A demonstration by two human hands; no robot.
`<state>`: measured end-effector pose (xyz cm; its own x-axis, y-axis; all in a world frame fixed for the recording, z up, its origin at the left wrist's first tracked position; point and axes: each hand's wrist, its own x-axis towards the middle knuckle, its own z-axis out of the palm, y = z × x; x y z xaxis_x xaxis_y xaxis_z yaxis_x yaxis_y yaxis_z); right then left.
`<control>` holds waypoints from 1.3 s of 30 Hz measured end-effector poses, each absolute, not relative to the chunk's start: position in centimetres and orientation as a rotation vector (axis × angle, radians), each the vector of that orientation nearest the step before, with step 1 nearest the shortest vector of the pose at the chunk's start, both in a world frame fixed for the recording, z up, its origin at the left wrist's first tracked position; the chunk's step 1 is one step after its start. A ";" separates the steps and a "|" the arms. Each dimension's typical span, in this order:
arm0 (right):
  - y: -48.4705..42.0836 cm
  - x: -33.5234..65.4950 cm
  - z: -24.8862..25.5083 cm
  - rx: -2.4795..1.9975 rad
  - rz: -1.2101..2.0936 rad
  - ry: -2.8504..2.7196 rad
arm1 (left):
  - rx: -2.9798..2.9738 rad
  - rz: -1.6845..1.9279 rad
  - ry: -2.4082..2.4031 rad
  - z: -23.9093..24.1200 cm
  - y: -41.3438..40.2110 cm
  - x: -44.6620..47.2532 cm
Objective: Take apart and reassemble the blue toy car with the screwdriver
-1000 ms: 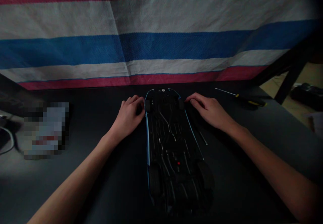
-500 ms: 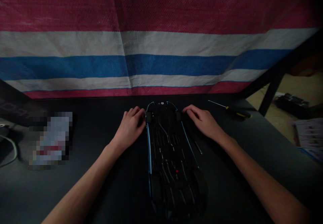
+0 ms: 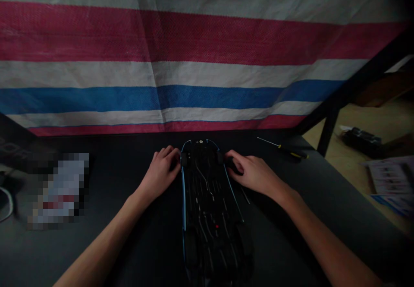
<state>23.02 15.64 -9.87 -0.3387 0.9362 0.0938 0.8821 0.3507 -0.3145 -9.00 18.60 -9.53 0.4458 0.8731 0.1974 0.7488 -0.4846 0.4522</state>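
Note:
A toy car (image 3: 210, 192) lies upside down in front of me, its black underside and wheels facing up and a thin blue body edge showing. My left hand (image 3: 163, 164) is closed with curled fingers against the car's left side, by a wheel. On the other side, my right hand (image 3: 250, 170) is closed, thumb and index finger around the dark handle of what looks like a screwdriver (image 3: 246, 195). Its thin metal shaft points toward me, beside the car. The fingertips of my left hand are partly hidden.
Farther right on the black table (image 3: 136, 244) lies a yellow-and-black screwdriver (image 3: 293, 152). A blurred-out pale packet (image 3: 63, 192) lies at left, near a white cable (image 3: 9, 203). A striped sheet (image 3: 194, 97) hangs behind. Papers (image 3: 391, 179) sit beyond the right edge.
My right hand has come nearer and its thumb and finger have closed around the dark handle beside the car. My left hand stays at the car's side. The view has tilted up slightly.

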 end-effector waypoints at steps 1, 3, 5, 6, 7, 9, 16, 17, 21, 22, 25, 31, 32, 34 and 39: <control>15.8 23.0 -9.8 -1.601 0.325 -2.366 | 2.403 0.597 1.383 -9.6 18.6 -9.0; 16.1 23.0 -9.7 -1.544 0.380 -2.351 | 2.409 0.608 1.375 -9.7 18.7 -9.1; 16.4 23.0 -9.5 -1.497 0.424 -2.298 | 2.416 0.620 1.376 -9.7 18.7 -9.2; 16.4 23.0 -9.3 -1.480 0.435 -2.267 | 2.419 0.626 1.377 -9.8 18.7 -9.2; 16.4 23.0 -9.2 -1.466 0.436 -2.241 | 2.421 0.630 1.377 -9.8 18.7 -9.2; 16.3 23.0 -9.1 -1.440 0.420 -2.201 | 2.427 0.626 1.369 -9.8 18.7 -9.1; 16.2 23.3 -8.9 -1.322 0.351 -2.098 | 2.448 0.614 1.359 -9.9 19.1 -8.9; 16.3 23.4 -8.9 -1.302 0.338 -2.068 | 2.443 0.619 1.365 -9.9 19.1 -8.9; 16.1 23.3 -8.4 -1.208 0.223 -1.863 | 2.427 0.602 1.374 -9.6 19.0 -8.9; 15.8 23.2 -8.2 -1.170 0.178 -1.799 | 2.422 0.601 1.374 -9.6 18.9 -8.9; 14.7 22.7 -7.9 -1.012 0.034 -1.640 | 2.417 0.615 1.363 -9.6 18.9 -9.0; 13.0 22.1 -8.3 -0.831 -0.080 -1.673 | 2.399 0.621 1.357 -9.9 19.1 -9.1; 13.0 22.1 -8.3 -0.822 -0.099 -1.677 | 2.393 0.624 1.355 -10.0 19.1 -9.2; 13.1 21.9 -8.3 -0.805 -0.143 -1.702 | 2.380 0.637 1.355 -10.2 19.2 -9.3; 12.9 21.2 -7.2 -0.717 -0.289 -1.810 | 2.266 0.769 1.282 -10.5 19.4 -9.6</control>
<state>21.18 12.95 -7.19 -0.2028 0.3289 0.9223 0.6001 0.7861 -0.1484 -9.58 19.37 -10.48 0.4207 0.8702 0.2562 0.6353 -0.4843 0.6016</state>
